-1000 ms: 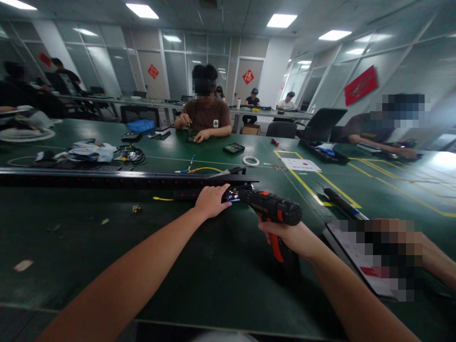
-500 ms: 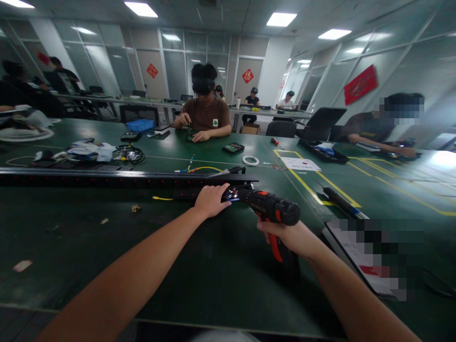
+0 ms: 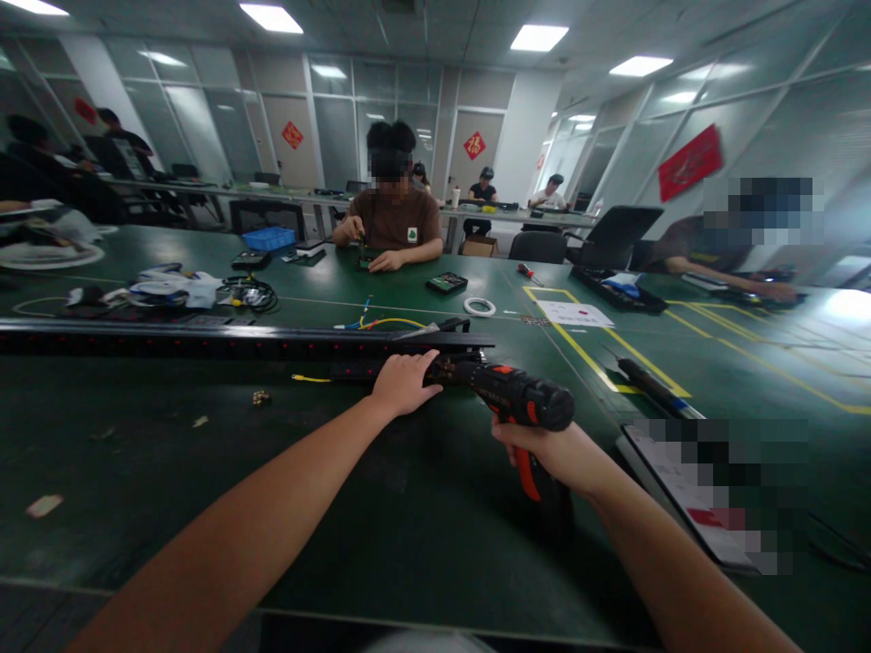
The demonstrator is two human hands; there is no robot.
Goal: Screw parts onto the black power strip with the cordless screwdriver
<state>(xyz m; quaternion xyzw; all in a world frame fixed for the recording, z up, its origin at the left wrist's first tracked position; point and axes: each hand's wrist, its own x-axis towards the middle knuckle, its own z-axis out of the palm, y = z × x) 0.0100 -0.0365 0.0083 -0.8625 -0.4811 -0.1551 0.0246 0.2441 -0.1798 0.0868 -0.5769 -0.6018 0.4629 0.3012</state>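
Observation:
My right hand is wrapped round the handle of a black and orange cordless drill. The drill points left, its front end close to my left hand. That hand rests at the right end of a long black rail, its fingers pressed round the end of a dark part in front of the rail. The drill's tip and the spot it meets are dark and hard to make out. A yellow cable lug sticks out left of that part.
Small brass pieces lie left of my left arm. Behind the rail are coloured wires and a white ring. A black pen-like tool and a notebook lie right. A person sits opposite.
The bright light near the drill's tip has gone out. Both hands and the drill stay practically where they were.

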